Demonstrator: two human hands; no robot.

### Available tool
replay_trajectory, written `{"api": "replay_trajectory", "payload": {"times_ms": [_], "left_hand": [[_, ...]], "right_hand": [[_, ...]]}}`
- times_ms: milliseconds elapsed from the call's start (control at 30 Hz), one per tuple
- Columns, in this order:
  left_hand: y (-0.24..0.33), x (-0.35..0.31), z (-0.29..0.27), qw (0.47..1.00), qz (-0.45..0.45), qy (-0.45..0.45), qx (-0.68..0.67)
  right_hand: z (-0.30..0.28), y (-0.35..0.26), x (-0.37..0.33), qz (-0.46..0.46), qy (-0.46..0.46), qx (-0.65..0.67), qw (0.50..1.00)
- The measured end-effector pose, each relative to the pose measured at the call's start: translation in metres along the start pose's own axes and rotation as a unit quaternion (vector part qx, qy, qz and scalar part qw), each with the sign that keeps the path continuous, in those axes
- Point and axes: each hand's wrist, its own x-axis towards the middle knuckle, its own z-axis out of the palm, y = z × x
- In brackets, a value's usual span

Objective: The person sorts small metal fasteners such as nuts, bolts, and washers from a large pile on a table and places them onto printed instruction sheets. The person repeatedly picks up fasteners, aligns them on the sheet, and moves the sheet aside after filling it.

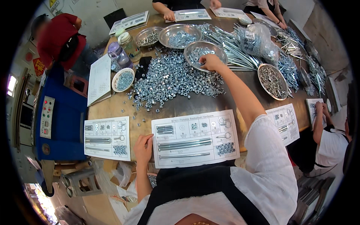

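My right hand (pixel 211 62) reaches over the table into a round metal bowl (pixel 224 60) of flat washers (pixel 200 53). Its fingers are drawn together among the washers, and what they hold is hidden. My left hand (pixel 143 149) is closed at the left edge of a white hardware card (pixel 183 144), its fingertips against that edge. Long bolts, nuts, washers and ring pins show on the card, which lies at the table's front edge before me. A broad heap of shiny nuts (pixel 168 78) spreads just beyond, below the bowl.
Similar cards lie left (pixel 107 138) and right (pixel 283 123). Behind are another washer bowl (pixel 180 36), long rods (pixel 236 56) and a bagged pile (pixel 251 41). A screw bowl (pixel 273 80) stands right; bottles (pixel 129 47) and a small bowl (pixel 123 80) stand left. Several people are around.
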Motion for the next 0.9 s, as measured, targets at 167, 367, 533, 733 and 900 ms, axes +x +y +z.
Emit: {"api": "replay_trajectory", "payload": {"times_ms": [167,367,533,733,900], "left_hand": [[0.013,0.012,0.006,1.0,0.021,-0.003,0.001],[0.023,0.011,0.01,0.996,0.078,-0.019,0.038],[0.033,-0.012,-0.01,0.995,0.05,-0.01,0.085],[0.056,-0.058,-0.04,0.988,0.017,0.024,0.151],[0.076,-0.084,-0.039,0.987,0.013,0.045,0.152]], "right_hand": [[0.013,-0.005,0.001,-0.041,0.064,-0.004,0.997],[0.008,-0.007,0.009,-0.05,0.042,-0.053,0.996],[0.009,-0.039,0.011,-0.022,0.025,-0.131,0.991],[0.021,-0.015,0.012,0.003,0.124,0.034,0.992],[0.01,0.068,0.043,0.156,0.195,0.634,0.732]]}}
